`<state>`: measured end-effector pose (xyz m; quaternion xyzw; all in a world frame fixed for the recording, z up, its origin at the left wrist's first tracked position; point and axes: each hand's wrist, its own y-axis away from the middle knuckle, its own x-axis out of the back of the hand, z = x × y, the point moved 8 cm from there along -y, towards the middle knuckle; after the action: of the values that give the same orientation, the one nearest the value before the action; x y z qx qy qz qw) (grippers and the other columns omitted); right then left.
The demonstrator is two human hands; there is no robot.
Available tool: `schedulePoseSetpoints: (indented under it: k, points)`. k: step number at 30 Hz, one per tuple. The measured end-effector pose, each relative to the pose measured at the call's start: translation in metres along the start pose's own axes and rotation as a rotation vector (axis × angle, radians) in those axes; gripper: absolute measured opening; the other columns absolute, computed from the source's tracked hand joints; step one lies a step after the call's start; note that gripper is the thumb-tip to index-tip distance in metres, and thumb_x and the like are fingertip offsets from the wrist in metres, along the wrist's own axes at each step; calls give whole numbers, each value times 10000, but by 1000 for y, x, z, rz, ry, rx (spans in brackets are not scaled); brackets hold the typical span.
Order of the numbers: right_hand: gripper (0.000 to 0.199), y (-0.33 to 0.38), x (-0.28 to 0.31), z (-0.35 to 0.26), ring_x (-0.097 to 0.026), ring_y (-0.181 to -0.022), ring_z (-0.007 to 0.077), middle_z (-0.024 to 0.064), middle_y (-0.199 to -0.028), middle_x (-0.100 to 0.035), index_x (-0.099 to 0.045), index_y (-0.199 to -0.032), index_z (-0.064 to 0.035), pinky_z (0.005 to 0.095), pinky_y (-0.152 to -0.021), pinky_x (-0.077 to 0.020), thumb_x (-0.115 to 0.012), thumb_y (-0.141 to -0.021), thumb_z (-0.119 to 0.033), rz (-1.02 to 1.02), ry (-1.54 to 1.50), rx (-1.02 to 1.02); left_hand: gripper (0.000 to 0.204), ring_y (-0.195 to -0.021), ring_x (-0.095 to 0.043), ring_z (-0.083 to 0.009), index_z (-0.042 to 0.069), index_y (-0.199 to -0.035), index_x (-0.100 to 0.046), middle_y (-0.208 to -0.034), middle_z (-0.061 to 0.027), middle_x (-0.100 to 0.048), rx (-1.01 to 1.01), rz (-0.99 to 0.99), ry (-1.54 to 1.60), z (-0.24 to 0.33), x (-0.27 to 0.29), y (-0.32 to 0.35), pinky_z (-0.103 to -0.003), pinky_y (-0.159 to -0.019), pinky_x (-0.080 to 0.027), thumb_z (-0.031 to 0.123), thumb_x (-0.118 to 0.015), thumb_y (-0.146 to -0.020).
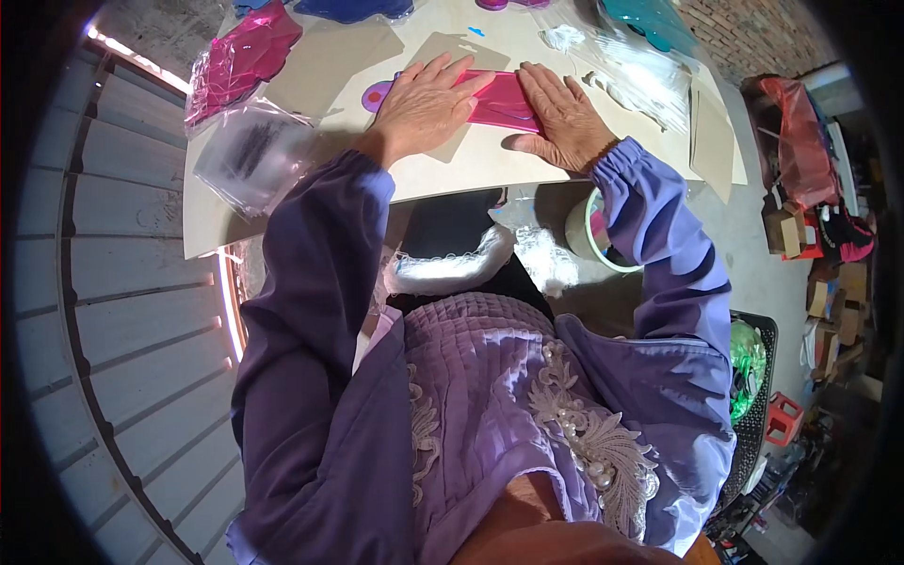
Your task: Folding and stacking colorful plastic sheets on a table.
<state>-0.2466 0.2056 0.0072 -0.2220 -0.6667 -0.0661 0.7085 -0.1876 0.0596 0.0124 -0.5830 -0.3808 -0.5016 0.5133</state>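
A glossy pink flat piece (505,98) lies lengthwise on the pale table (311,200), and I cannot make out its exact kind. At its left end shows a purple rounded part with a red disc (376,95). Flat across the left portion rests my left hand (422,105), fingers stretched out and pointing right. My right hand (565,115) presses on the right end, its fingers extended and the thumb out to the side. Neither hand grips anything. Under the pink piece and my left hand lies a beige card (450,143), partly covered.
Clear plastic bags (250,155) and a wrapped pink item (247,58) sit at left, near another beige card (341,66). White strips (633,80) and a teal packet (650,24) lie at right. Below the table's edge stands a pale bucket (586,231).
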Motion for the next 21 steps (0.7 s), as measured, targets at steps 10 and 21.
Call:
schedulePoseSetpoints:
  k: [10, 21]
  points:
    - [1056, 4, 4, -1, -234, -1423, 354, 203, -1524, -253, -196, -1492, -30, 510, -1145, -191, -402, -794, -796, -55, 42, -47, 384, -1288, -466, -290, 156, -1308, -570, -1363, -131, -524, -46, 108, 307, 19, -7, -12, -403, -1061, -379, 158, -484, -934]
    - [977, 8, 36, -27, -389, -1310, 401, 246, -1445, -370, -380, -1407, 26, 489, -1067, -321, -420, -820, -754, -171, -94, 17, 245, -1058, -634, -286, 37, -1005, -711, -1069, -122, -690, 170, 145, 632, 11, 19, 4, -403, -939, -490, 216, -630, -859]
